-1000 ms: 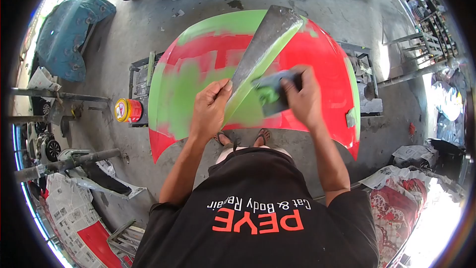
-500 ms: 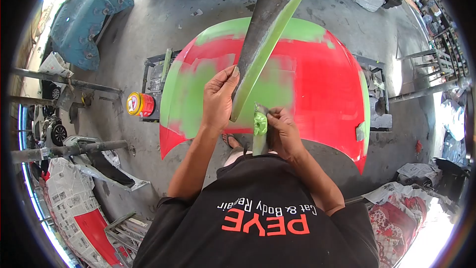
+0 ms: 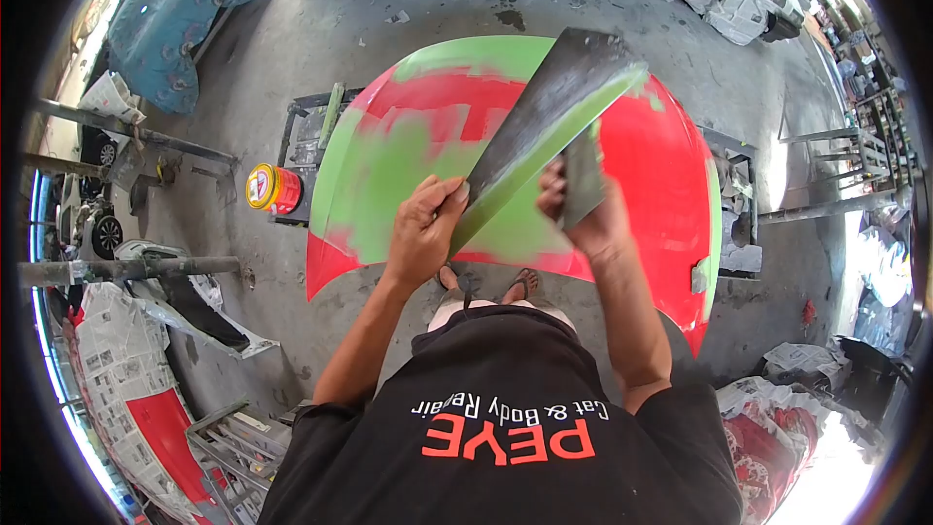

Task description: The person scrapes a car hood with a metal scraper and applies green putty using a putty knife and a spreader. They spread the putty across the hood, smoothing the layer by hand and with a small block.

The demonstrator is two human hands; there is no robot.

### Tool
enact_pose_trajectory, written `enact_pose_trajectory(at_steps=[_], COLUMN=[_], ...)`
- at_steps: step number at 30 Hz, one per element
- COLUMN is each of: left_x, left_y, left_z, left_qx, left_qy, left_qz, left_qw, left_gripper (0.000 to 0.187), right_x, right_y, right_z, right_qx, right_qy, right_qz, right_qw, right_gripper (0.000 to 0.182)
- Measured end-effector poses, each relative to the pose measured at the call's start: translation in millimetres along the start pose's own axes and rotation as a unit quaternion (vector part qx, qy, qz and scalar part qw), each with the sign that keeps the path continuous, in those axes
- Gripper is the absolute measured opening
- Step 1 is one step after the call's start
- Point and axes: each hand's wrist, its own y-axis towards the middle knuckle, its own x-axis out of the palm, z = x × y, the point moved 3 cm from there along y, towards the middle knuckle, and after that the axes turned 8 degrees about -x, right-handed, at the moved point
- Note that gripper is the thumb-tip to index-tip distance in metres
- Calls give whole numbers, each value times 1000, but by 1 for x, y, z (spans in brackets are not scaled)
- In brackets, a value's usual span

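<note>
My left hand [image 3: 425, 228] is closed on the narrow near end of a long, dark panel [image 3: 554, 102] with light green along its right edge. The panel slants up and away over a car hood [image 3: 661, 194], which is red with broad light green patches. In my right hand [image 3: 604, 224] is a flat grey-green spreader [image 3: 584, 177], gripped upright just beneath the panel's green edge. That hand is slightly blurred. The panel and both hands overlap the hood in this view.
Dark stands [image 3: 309, 131] show at both sides of the hood. A red and yellow can [image 3: 274, 189] sits on the left one. Metal bars [image 3: 136, 270] jut in from the left. Newspaper-masked car parts [image 3: 126, 350] and a cloth-covered part [image 3: 180, 24] stand around.
My right hand has moved up and right with the spreader, from near my body to the panel's edge. The panel has tilted further right, its far end lower in view.
</note>
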Motion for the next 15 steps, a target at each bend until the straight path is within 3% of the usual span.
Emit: enact_pose_trajectory(at_steps=[5,7,10,12,15], left_x=[-20,-31,-55,-67,-93], left_y=[-33,-44,-62,-73,-83], left_z=[-29,-49,-99,-120,-166], left_qx=[-48,-81,-99,-198,-204], left_qy=[-136,-195,-115,-287,-305], left_qz=[0,17,80,96,173], left_qw=[990,977,985,932,914], left_gripper=[18,20,21,22,21], right_x=[-4,-7,-24,-37,-66], right_y=[21,16,9,2,-11], right_z=[-60,-62,-45,-20,19], right_qx=[-75,-87,-79,-62,-41], right_qy=[-46,-75,-120,-136,-179], right_qz=[-52,-23,4,3,74], right_qw=[995,993,990,989,980], right_gripper=[23,21,19,18,16])
